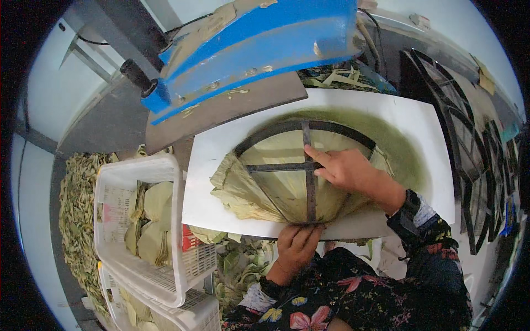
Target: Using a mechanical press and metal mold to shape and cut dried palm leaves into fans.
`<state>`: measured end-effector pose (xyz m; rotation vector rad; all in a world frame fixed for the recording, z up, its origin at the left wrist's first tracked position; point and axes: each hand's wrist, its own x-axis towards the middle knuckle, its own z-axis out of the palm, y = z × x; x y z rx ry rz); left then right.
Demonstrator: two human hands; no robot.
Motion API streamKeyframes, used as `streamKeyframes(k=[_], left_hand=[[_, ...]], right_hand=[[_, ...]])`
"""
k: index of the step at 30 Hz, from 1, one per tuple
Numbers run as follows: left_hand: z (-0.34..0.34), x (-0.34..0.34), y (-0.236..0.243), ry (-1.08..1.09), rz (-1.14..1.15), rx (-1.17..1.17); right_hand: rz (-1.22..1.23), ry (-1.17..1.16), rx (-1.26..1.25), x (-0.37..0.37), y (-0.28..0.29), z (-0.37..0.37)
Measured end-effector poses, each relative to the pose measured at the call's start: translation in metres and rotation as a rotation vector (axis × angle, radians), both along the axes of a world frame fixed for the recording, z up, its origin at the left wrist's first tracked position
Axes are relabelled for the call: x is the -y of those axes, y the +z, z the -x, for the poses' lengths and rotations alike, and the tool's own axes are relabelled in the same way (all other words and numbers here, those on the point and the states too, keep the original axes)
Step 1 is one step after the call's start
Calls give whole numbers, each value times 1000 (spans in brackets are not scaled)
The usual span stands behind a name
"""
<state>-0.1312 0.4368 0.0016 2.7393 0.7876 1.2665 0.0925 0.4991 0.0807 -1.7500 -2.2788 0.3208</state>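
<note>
Flowered garment (pixel 367 292) | white board (pixel 205 160) under leaves (pixel 245 193), black frame (pixel 309 190) | right hand (pixel 353 174)—fingers apart; left hand (pixel 298 248)—can't tell | blue machine (pixel 265 52)

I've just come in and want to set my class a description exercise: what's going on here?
A person has a dark metal frame lying over pale green leaves on a white board. The right hand touches the frame's crossing bars; the left hand is at its near edge, its exact grip unclear. Beyond the board is a blue machine; to the left, a white crate holds leaf pieces.
</note>
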Motion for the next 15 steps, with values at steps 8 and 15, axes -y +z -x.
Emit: streamKeyframes(k=[8,15], left_hand=[[3,-1,-5,-10,-17,-17],[14,-2,-4,-30,32,-33]], right_hand=[[34,33,-81,0,2,-2],[174,48,-62,-11,15,5]])
